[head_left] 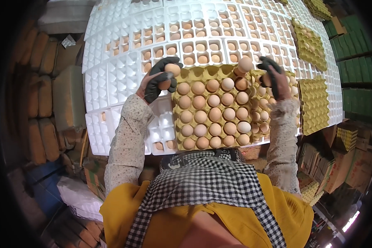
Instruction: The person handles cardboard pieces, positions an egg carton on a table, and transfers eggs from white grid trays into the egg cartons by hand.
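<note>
My left hand (161,79), in a dark glove with bare skin showing at the thumb side, is closed around two brown eggs, an upper egg (172,70) and a lower one, above the left edge of a yellow pulp egg tray (187,74). That tray holds rows of brown eggs; its far row has bare cups. My gloved right hand (276,77) curls around an egg (267,79) beyond the tray's right edge. A pale egg (245,64) shows over the tray's far right corner, apart from my fingers; whether it rests on anything is unclear.
White moulded trays (126,74) cover the table, several holding eggs. A second pulp tray with eggs (263,115) lies under my right forearm. Farther right are a bare pulp tray (314,103) and one with eggs (308,45). Green crates (355,47) and brown bundles (39,95) flank the table.
</note>
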`<state>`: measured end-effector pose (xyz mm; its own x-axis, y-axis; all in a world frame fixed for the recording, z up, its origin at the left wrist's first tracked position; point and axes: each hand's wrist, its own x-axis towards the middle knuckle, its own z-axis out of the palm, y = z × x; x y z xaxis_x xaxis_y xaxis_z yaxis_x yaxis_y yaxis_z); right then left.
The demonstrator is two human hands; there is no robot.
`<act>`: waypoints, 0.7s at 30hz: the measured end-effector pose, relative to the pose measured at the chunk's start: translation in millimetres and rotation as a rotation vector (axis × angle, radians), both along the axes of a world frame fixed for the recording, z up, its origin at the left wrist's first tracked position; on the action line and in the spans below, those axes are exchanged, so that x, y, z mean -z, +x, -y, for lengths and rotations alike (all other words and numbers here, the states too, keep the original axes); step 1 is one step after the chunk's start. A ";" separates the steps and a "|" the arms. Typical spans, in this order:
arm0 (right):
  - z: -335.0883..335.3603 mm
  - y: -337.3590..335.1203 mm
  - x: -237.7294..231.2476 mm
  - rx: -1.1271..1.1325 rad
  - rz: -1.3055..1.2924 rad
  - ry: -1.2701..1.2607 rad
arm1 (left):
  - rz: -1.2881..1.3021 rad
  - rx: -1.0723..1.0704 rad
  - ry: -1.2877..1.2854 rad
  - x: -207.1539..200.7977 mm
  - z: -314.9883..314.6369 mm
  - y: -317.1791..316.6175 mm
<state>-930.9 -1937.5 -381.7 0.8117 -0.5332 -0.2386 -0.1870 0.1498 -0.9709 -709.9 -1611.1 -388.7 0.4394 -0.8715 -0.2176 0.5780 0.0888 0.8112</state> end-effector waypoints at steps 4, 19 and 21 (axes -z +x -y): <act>-44.6 44.0 4.7 -0.173 -0.358 -0.690 | 1.090 0.131 0.337 -10.6 33.4 -18.4; -89.6 67.8 -45.6 -0.097 0.086 0.125 | 1.802 0.232 0.758 0.1 34.0 -59.7; -118.3 80.0 -47.9 -0.170 0.083 0.296 | 1.464 -0.234 0.502 14.4 -0.6 -48.9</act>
